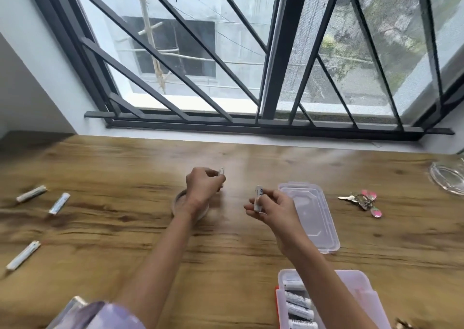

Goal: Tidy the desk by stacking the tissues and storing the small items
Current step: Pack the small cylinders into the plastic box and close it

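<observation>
Left hand (203, 187): one small white item (222, 171) is pinched in the fingertips – frame centre.
Right hand (272, 209): one battery (258, 199) is gripped.
Loose sticks: three – left edge (32, 193), (59, 203), (23, 255).
Box (361, 282): four batteries (298, 303) are stored, lower right.
Lid (311, 215): one.
Keys (361, 199): one bunch.

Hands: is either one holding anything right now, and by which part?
Both. The left hand pinches a small white item at its lower end; the right hand grips a white battery around its lower half.
</observation>
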